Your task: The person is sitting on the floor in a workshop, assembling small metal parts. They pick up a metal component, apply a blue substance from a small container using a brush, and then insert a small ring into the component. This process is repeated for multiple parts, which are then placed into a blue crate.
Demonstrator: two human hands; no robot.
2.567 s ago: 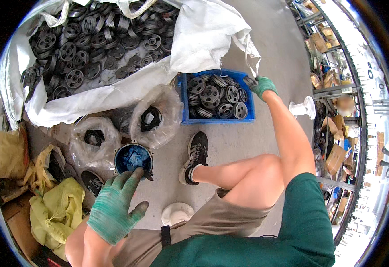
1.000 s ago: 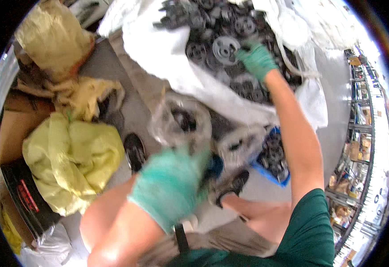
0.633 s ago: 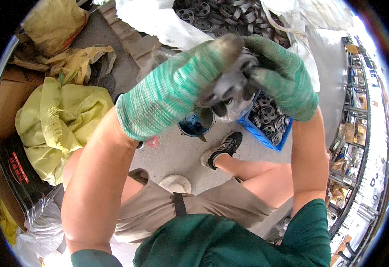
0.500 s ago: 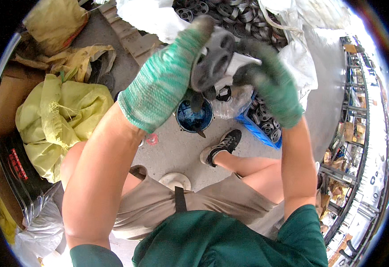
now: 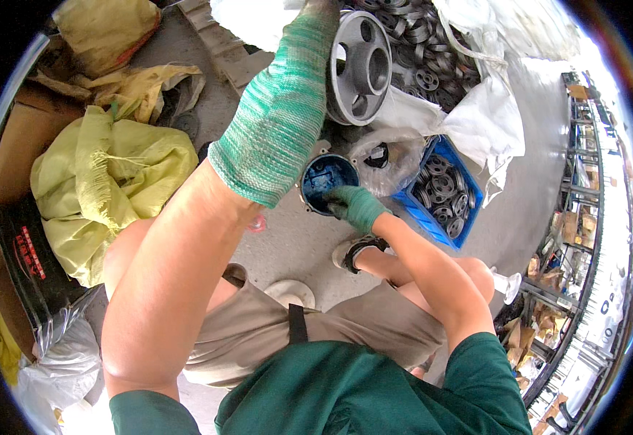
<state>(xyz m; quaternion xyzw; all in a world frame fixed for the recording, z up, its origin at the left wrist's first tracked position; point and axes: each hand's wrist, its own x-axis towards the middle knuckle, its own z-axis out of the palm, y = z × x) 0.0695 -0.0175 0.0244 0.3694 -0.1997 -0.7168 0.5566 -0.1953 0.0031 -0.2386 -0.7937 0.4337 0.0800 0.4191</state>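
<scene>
While the left hand holds the wheel raised and tilted, fingers wrapped around its left rim, the right hand is at the pot below; whether its fingers pinch anything, I cannot tell. A firm rim grip should keep the wheel steady, and a light touch the pot upright. Beyond the pot stand the crate and the sack.

The grey metal wheel looks matt; rough knitted cloth covers the hands; blue plastic crate, smooth.
</scene>
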